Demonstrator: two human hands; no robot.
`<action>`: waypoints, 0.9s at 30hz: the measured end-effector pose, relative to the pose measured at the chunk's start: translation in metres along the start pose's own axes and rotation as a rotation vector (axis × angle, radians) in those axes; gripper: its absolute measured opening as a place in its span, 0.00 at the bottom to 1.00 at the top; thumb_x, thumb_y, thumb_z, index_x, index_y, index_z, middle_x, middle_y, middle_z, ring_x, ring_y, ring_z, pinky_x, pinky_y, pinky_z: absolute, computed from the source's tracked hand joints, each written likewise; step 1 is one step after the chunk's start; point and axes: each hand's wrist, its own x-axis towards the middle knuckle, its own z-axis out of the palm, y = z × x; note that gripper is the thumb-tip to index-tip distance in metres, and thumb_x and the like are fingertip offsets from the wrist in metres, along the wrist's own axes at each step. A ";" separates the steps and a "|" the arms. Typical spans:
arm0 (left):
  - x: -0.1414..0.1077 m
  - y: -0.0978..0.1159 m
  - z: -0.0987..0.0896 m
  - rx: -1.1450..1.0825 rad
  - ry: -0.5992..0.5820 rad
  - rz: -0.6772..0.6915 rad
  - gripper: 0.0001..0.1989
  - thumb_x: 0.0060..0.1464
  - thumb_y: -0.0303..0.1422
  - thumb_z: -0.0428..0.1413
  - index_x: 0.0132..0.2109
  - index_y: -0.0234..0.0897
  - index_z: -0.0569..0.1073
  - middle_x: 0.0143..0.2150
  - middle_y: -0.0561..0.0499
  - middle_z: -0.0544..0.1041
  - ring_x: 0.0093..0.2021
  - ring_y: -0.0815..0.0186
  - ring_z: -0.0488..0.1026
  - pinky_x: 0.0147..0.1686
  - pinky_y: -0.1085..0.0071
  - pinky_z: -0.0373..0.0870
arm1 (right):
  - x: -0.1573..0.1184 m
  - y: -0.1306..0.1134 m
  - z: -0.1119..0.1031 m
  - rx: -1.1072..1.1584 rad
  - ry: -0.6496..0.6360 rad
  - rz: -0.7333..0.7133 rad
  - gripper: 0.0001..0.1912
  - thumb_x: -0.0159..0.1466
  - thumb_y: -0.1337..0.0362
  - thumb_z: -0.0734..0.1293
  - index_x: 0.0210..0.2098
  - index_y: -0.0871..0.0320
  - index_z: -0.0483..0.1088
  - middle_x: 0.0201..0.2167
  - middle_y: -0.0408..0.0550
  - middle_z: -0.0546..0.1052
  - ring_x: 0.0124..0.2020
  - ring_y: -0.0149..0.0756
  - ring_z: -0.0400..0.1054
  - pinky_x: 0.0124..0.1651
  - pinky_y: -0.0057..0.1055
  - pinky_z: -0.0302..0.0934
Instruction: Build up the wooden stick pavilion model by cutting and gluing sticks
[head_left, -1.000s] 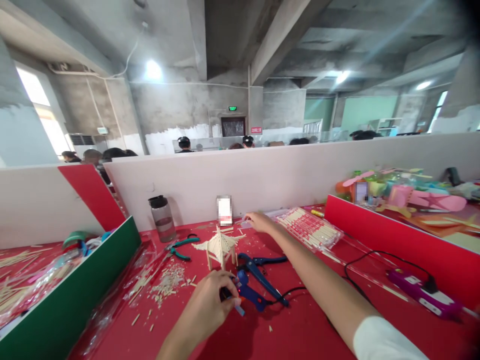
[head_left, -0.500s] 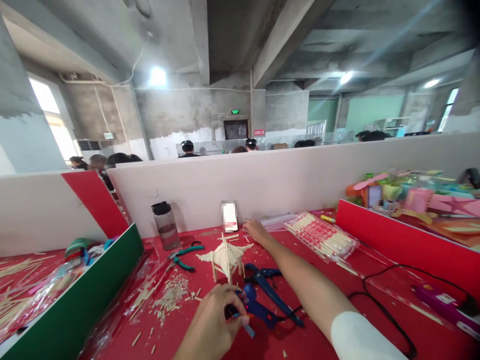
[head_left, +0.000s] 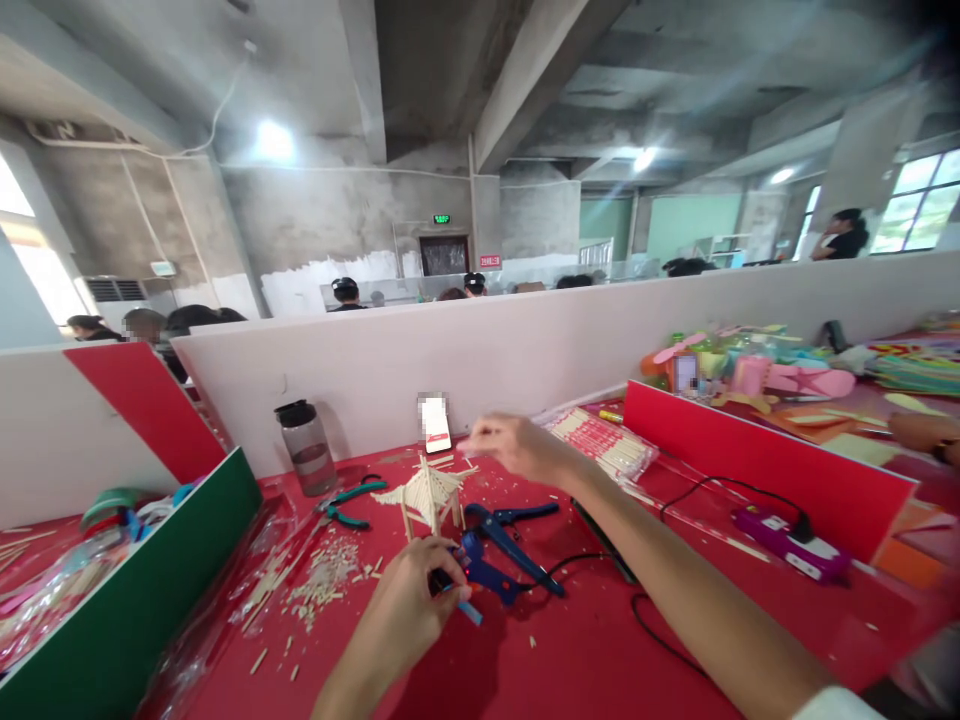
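My left hand is closed in front of the small stick pavilion, its thumb and fingers curled round something dark. A light blue strip sticks out past the thumb; what it belongs to is hidden. Beside these fingers lies a blue glue gun with a black cord. My right hand, slightly blurred, is raised to the right of the phone with its fingers pinched together. Whatever is between those fingertips is too small to make out. The pavilion stands upright with a pale slatted roof.
Blue cutters lie right of the pavilion, teal-handled pliers left of it. Stick scraps litter the table. Behind stand a water bottle and a bagged stick bundle. A purple power strip lies right.
The view has swung to the right. My right hand has lifted from the table beside the phone, fingers now pinched in the air. My left hand keeps its grip near the pavilion.
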 end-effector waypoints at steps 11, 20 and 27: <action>0.001 -0.003 0.002 -0.007 0.039 0.060 0.03 0.52 0.31 0.62 0.31 0.38 0.79 0.39 0.45 0.80 0.39 0.59 0.76 0.40 0.69 0.70 | -0.041 -0.040 0.023 0.159 -0.182 0.089 0.10 0.70 0.68 0.63 0.40 0.59 0.77 0.39 0.49 0.78 0.41 0.34 0.70 0.46 0.28 0.62; -0.001 0.009 -0.001 0.046 0.018 0.062 0.04 0.54 0.32 0.60 0.31 0.37 0.77 0.38 0.46 0.79 0.39 0.60 0.75 0.39 0.71 0.67 | -0.049 -0.046 0.035 0.028 -0.122 0.055 0.10 0.71 0.66 0.63 0.40 0.56 0.78 0.37 0.47 0.78 0.39 0.34 0.69 0.45 0.29 0.61; -0.004 0.010 0.001 0.090 0.024 0.050 0.03 0.54 0.31 0.61 0.32 0.37 0.76 0.36 0.48 0.79 0.35 0.63 0.74 0.35 0.72 0.64 | -0.047 -0.052 0.033 -0.006 -0.161 0.066 0.05 0.68 0.67 0.66 0.41 0.58 0.75 0.36 0.46 0.79 0.39 0.35 0.70 0.46 0.29 0.61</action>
